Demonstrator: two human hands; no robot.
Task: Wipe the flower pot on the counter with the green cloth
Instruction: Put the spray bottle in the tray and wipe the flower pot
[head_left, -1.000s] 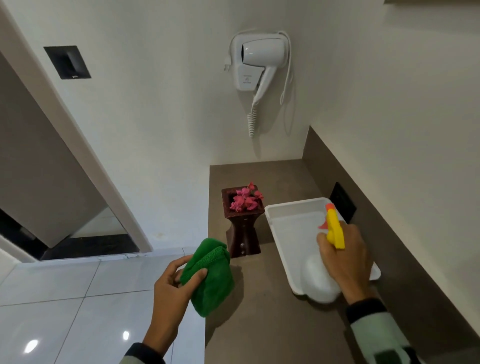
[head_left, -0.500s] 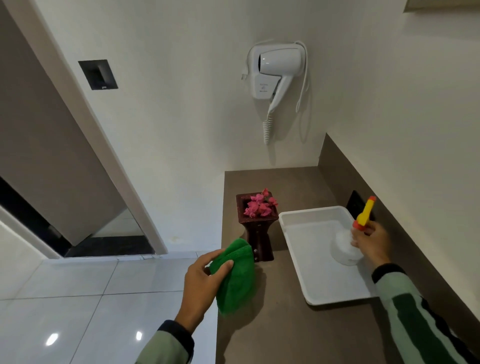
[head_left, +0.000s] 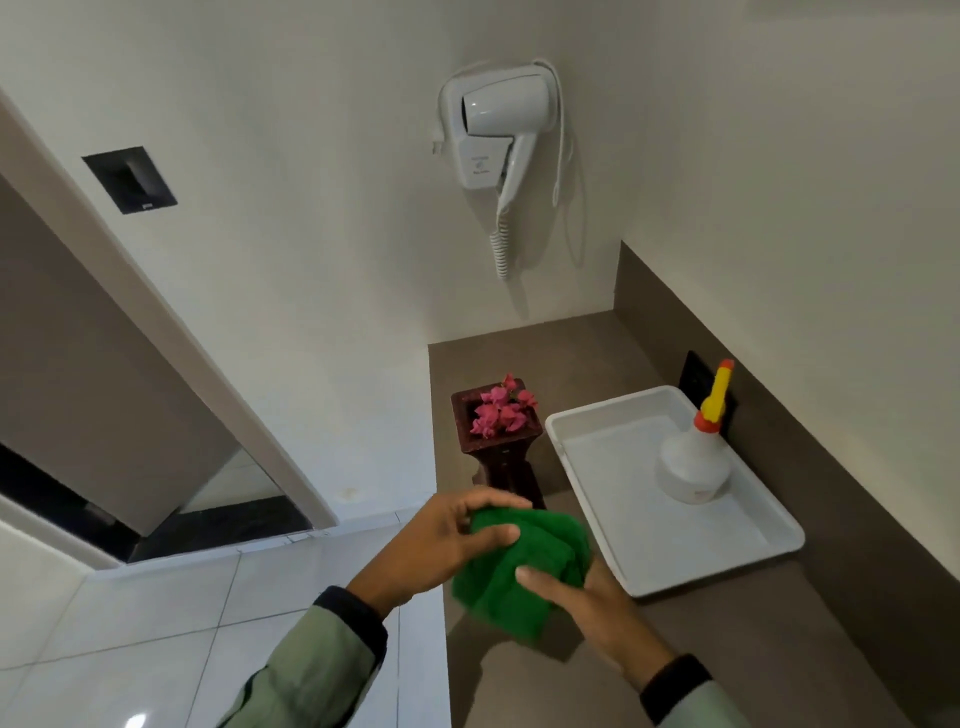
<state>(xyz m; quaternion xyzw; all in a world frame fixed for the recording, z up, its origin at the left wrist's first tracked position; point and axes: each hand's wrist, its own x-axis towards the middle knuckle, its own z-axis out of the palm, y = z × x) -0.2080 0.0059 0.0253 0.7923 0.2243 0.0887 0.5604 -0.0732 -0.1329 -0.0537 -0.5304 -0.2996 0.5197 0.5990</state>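
A dark brown pedestal flower pot (head_left: 501, 460) with pink flowers stands near the left edge of the brown counter (head_left: 779, 649). Just in front of it, above the counter, both hands hold the folded green cloth (head_left: 519, 571). My left hand (head_left: 447, 545) grips its upper left side, thumb on top. My right hand (head_left: 582, 603) holds the cloth from below right, thumb pressed on it. The cloth hides the pot's base.
A white tray (head_left: 623, 582) lies right of the pot, holding a white spray bottle (head_left: 693, 465) with a yellow and orange nozzle. A white hair dryer (head_left: 498, 124) hangs on the wall behind. White tiled floor (head_left: 156, 623) lies left of the counter.
My right hand set the spray bottle down in the tray, let go, and came back to take hold of the green cloth. My left hand brought the cloth over the counter.
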